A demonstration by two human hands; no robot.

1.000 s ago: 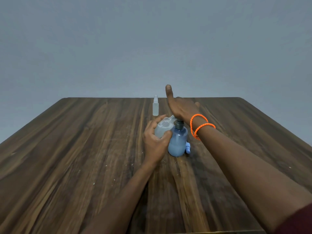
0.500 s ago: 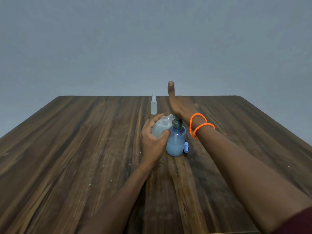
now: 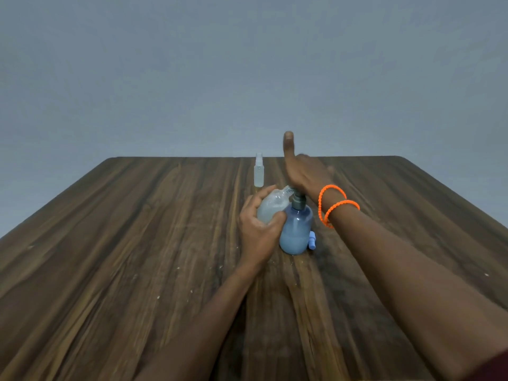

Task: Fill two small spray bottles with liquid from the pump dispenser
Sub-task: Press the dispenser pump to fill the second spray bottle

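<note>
A blue pump dispenser [image 3: 296, 229] stands mid-table, partly filled with pale liquid. My right hand [image 3: 305, 174] lies flat on its pump head, fingers straight, thumb raised. My left hand [image 3: 257, 229] grips a clear small bottle [image 3: 270, 207] tilted with its open neck at the pump spout. A second small spray bottle [image 3: 259, 171], capped, stands upright farther back. A small blue spray cap [image 3: 312, 240] lies on the table just right of the dispenser.
The wooden table [image 3: 137, 257] stretches wide on both sides, with small white specks near the front. Its far edge meets a plain grey wall [image 3: 247, 78]. Two orange bracelets [image 3: 336, 207] circle my right wrist.
Both hands and the bottles keep their places. The view has shifted slightly; the pump head sits a little higher under my right palm than a second ago.
</note>
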